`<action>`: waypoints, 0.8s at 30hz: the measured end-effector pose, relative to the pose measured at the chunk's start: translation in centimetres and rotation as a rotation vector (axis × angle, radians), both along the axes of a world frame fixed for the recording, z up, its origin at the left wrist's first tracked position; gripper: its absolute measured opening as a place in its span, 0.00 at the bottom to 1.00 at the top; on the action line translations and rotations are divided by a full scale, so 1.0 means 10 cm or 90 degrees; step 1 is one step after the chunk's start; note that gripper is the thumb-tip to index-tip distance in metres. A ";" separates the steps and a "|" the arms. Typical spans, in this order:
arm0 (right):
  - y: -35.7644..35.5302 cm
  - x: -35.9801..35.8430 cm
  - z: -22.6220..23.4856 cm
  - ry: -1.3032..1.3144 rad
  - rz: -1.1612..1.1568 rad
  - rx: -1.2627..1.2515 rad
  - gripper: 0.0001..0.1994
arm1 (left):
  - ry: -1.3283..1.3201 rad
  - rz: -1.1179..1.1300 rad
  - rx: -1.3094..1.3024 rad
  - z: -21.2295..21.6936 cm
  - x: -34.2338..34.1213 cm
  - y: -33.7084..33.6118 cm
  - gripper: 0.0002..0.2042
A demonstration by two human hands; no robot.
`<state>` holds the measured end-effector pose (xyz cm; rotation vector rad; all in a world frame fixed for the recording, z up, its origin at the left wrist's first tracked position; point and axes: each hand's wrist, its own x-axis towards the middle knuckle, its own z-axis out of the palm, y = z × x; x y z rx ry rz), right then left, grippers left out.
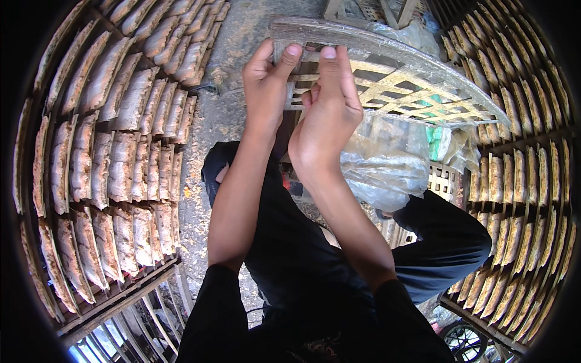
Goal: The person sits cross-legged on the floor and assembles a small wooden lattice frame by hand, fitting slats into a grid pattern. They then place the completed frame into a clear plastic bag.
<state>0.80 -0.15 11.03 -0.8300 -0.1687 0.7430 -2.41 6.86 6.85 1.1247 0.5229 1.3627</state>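
Step in hand: lifting empty bamboo rack (387, 78), 12 o'clock. Left hand (264, 91) and right hand (330, 112) closed on its edge. Next needs level carry.

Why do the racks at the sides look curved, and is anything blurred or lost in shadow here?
In the head view, the fisheye lens bends the rack of drying pieces and the right rack toward a black rim; daylight is soft and even, without harsh glare; the left hand, right hand and bamboo lattice tray are sharp; the dark clothing loses detail.
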 end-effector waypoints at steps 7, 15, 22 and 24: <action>0.12 0.03 -0.13 -0.064 -0.032 -0.006 0.18 | -0.003 0.009 0.025 -0.02 0.02 0.01 0.09; 0.17 0.07 -0.14 -0.082 -0.042 0.004 0.15 | -0.017 0.007 -0.002 0.02 0.04 -0.01 0.08; 0.18 0.05 -0.16 -0.133 -0.029 0.021 0.07 | 0.014 -0.002 0.034 -0.04 -0.01 0.03 0.08; 0.12 0.02 -0.16 -0.125 -0.015 0.015 0.07 | -0.009 -0.012 0.025 -0.02 0.00 0.00 0.08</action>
